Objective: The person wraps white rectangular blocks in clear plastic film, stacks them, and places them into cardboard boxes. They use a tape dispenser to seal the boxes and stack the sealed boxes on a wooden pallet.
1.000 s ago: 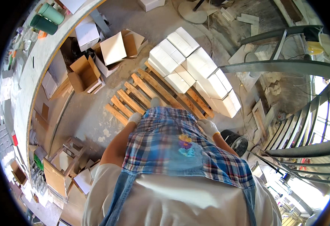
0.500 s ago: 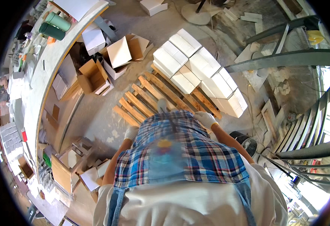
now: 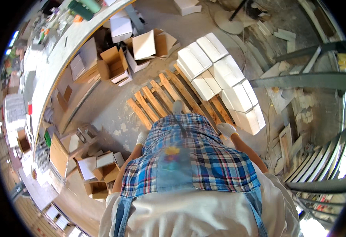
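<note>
My left hand [image 3: 142, 138], in a pale glove, hangs at the left side of my blue plaid apron [image 3: 204, 158]. The apron hides part of it, and its fingers cannot be made out. My right hand [image 3: 226, 129], gloved too, hangs at the apron's right side with loose fingers and nothing seen in them. Just beyond it lies a wooden pallet [image 3: 157, 103] with bare slats on its left part. White boxes [image 3: 228, 72] stand in rows on the pallet's right part, close to my right hand but apart from it. A shoe tip [image 3: 177, 106] shows at the pallet.
Open cardboard boxes [image 3: 114, 64] lie on the floor at the far left, beside a long curved-looking table [image 3: 58, 59]. More cartons [image 3: 98, 172] stand at the near left. On the right are a dark metal frame [image 3: 303, 80] and a slatted rack [image 3: 319, 158].
My view has turned, so the pallet, boxes and table sit further right in the picture. Both hands still hang beside the apron. The black bucket on the right is out of sight.
</note>
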{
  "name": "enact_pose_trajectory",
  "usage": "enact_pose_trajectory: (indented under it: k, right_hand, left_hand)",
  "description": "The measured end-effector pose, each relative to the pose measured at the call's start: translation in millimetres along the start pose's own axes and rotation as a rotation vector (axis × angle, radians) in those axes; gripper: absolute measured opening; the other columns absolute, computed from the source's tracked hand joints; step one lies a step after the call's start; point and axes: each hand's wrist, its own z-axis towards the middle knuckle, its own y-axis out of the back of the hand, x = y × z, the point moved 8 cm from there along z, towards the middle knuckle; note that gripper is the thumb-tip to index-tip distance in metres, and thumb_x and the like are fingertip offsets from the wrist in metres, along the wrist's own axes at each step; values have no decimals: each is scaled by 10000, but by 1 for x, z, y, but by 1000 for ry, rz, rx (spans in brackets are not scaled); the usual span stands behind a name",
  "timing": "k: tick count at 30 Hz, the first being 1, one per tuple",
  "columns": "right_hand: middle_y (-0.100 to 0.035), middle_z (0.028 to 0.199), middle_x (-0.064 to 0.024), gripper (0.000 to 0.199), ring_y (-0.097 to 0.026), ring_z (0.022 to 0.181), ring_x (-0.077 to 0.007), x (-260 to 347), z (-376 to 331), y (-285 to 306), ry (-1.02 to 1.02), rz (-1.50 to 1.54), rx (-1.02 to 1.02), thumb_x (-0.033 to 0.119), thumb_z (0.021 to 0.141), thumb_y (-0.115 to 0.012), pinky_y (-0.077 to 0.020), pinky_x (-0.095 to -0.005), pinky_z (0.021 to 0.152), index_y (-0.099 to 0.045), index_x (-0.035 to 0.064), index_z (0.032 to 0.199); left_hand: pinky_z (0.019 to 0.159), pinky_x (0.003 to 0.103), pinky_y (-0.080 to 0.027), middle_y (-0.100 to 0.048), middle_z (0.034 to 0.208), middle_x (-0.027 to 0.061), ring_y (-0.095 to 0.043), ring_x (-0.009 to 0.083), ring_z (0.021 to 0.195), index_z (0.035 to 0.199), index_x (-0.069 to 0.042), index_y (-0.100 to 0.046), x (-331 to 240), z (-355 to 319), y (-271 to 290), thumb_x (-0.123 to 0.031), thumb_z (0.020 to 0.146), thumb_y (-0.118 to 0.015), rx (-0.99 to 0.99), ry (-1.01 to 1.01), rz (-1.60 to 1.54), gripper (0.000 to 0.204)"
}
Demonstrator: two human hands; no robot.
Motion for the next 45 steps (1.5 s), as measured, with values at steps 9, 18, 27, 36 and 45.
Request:
enact_pose_trajectory:
  k: [9,18,27,36,45]
  right_hand:
    - [-716,1169,-218,531,-659,1134,-413,42,34,-7,83,59,158,512,967,-532,-497,-468,946,-730,63,1171]
    - [-710,1085,-270,370,-700,1034,-401,162,34,24,305,-456,191,290,952,-506,-529,-502,896,-728,7,1034]
    - [-713,1058,-242,459,-664,985,-435,235,147,-14,498,-609,166,417,1024,-435,-505,-512,873,-704,46,1052]
    - [-694,1057,-235,490,-635,1029,-438,473,131,-6,205,-422,244,458,939,-434,-471,-493,927,-687,42,1001]
    - [-603,1416,-204,586,-580,1288,-409,522,240,17,-14,-305,-51,520,959,-522,-459,-500,1075,-568,165,1423]
  left_hand:
    - [867,470,-551,-746,1027,188,-706,388,990,1088,-104,-762,-16,-72,28,-391,922,-600,-113,176,11,369]
    - [933,501,-540,-725,1133,205,-687,414,1062,1085,-134,-774,28,-114,51,-415,915,-568,-79,419,-16,388]
    - [917,460,-551,-740,1065,201,-707,400,1021,1048,-140,-790,113,-119,140,-320,861,-571,-198,481,-322,340]
    - [824,462,-550,-724,908,242,-717,414,907,1042,-64,-766,183,-65,258,-302,888,-556,-390,325,-372,353]
    - [702,396,-557,-726,769,166,-726,293,738,1027,-83,-785,184,-68,168,-210,922,-591,-102,352,-490,254]
